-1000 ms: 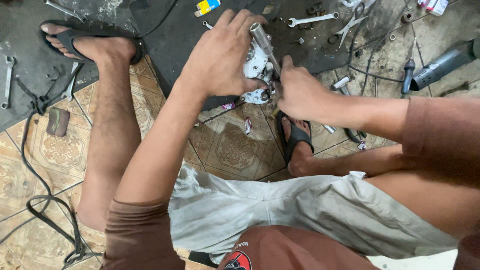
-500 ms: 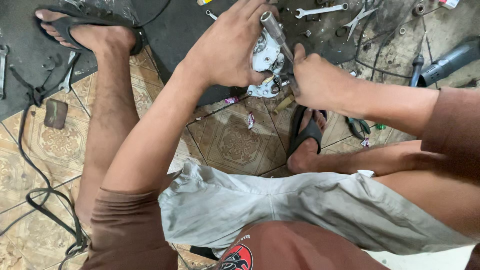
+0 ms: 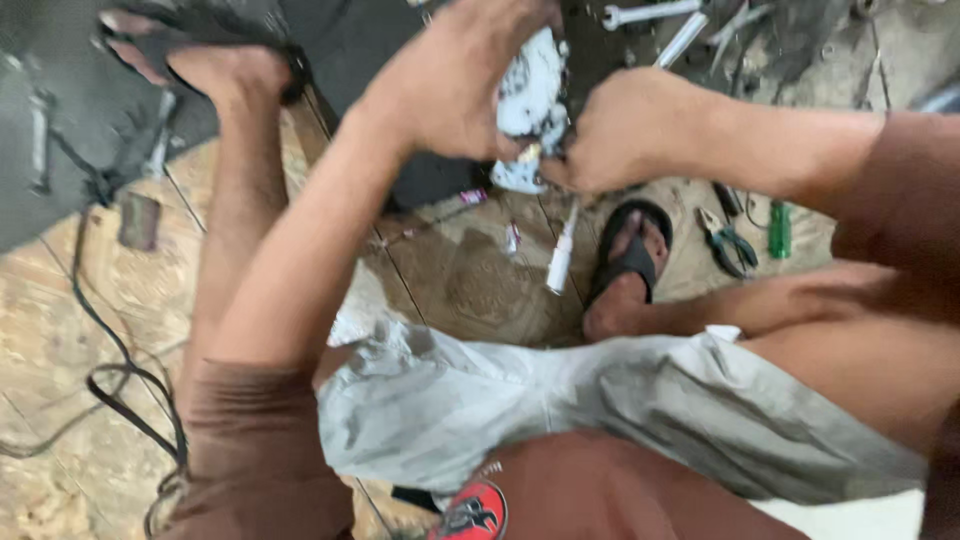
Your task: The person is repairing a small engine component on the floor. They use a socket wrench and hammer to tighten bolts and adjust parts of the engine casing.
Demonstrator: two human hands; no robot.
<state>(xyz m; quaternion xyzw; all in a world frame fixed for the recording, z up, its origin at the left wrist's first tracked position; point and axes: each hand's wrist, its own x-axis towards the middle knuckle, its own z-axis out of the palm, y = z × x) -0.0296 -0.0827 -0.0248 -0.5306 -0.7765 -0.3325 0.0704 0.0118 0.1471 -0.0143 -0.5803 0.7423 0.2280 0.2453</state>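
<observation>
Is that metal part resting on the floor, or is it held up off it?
Held up. The left hand wraps the metal part from above, the right hand grips its lower edge, and tiled floor shows beneath it.

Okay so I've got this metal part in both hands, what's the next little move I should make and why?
Probably steady the part before working on it further. The left hand wraps the silver metal part from above and the right hand pinches its lower edge, both in mid-air above the tiled floor. The picture is blurred, so what the right fingers grip cannot be told.
</observation>
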